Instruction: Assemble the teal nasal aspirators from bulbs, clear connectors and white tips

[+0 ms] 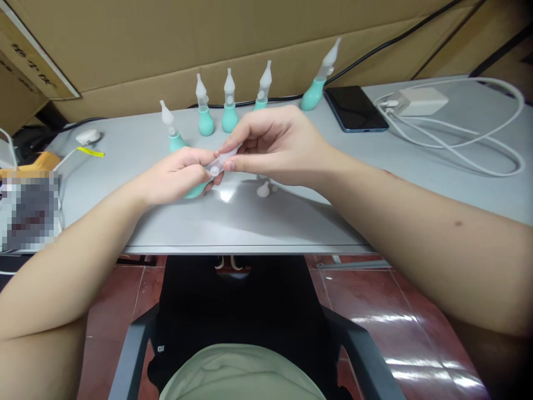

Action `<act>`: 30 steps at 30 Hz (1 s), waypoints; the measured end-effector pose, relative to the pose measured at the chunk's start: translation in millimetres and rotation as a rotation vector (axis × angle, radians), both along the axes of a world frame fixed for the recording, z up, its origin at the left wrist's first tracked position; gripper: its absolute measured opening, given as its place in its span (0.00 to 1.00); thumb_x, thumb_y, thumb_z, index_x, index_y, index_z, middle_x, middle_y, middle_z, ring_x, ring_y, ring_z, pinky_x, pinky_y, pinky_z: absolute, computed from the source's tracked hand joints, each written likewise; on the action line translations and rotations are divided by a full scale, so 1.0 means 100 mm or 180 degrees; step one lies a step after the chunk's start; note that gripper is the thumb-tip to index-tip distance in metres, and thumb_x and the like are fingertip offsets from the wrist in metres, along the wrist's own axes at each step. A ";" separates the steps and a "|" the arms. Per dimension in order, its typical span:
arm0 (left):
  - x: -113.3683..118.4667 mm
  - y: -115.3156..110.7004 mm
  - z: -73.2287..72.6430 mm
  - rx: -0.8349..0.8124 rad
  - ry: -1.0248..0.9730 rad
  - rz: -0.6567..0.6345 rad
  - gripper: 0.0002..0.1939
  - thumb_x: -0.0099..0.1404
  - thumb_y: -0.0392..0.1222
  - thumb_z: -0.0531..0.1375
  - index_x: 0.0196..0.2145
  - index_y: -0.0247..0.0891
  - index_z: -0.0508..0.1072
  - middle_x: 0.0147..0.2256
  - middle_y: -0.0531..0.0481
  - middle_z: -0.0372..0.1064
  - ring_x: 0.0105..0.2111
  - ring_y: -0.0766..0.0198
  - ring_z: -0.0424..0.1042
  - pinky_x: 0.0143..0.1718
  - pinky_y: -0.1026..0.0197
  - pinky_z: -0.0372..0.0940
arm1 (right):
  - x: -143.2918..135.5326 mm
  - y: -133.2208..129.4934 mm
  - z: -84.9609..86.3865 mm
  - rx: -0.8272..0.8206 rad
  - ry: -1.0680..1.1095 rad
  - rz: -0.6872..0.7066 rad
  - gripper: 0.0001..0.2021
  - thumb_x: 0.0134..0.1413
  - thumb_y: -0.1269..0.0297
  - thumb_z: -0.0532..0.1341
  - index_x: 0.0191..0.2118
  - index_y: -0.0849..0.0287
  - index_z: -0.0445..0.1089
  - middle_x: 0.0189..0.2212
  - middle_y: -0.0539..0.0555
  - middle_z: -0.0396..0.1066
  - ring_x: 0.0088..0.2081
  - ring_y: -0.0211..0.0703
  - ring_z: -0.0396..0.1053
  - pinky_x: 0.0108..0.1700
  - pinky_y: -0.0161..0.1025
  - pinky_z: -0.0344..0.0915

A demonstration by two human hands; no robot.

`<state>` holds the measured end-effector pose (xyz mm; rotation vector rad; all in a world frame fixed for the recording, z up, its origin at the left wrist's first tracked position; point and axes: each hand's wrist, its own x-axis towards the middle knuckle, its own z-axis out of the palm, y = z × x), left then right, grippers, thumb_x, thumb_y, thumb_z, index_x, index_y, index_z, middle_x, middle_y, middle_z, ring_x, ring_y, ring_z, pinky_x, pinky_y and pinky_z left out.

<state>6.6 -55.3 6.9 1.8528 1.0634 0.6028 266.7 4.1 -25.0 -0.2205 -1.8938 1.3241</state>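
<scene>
A nasal aspirator with a teal squeeze bulb and a clear, whitish front part is between my two hands over the table. My left hand is closed around its bulb and lower clear part. With thumb and fingers, my right hand pinches the front end, and its fingers partly hide the tip. Small white pieces lie on the table just below my right hand. Behind my hands, several like aspirators stand with their pale tips up; the rightmost one leans to the right.
A dark phone lies at the back right of the grey table, beside a white charger with a looped cable. To the left are a small white device and a yellow tag. Cardboard stands behind the table.
</scene>
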 end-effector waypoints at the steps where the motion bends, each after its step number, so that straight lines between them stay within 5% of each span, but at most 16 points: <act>1: 0.00 0.00 0.00 -0.0016 -0.0007 -0.0002 0.07 0.64 0.43 0.61 0.35 0.40 0.78 0.31 0.52 0.75 0.32 0.60 0.70 0.37 0.55 0.65 | 0.00 0.00 0.00 -0.0009 -0.0002 -0.0012 0.31 0.63 0.34 0.92 0.45 0.57 0.86 0.43 0.56 0.89 0.45 0.52 0.92 0.57 0.51 0.95; 18: 0.02 -0.04 0.05 -0.0079 0.0165 0.0083 0.07 0.65 0.46 0.63 0.35 0.41 0.77 0.31 0.50 0.75 0.32 0.58 0.70 0.36 0.55 0.64 | 0.00 -0.01 0.02 0.0043 -0.0155 -0.0146 0.30 0.63 0.35 0.91 0.44 0.56 0.86 0.43 0.55 0.88 0.46 0.51 0.91 0.53 0.47 0.93; 30: 0.03 -0.06 0.08 -0.0129 0.0255 -0.0024 0.09 0.64 0.47 0.64 0.37 0.40 0.78 0.32 0.49 0.76 0.32 0.59 0.70 0.36 0.55 0.65 | 0.05 -0.01 0.06 0.0310 -0.0301 -0.0113 0.21 0.68 0.45 0.89 0.44 0.57 0.89 0.43 0.58 0.89 0.46 0.50 0.89 0.53 0.44 0.92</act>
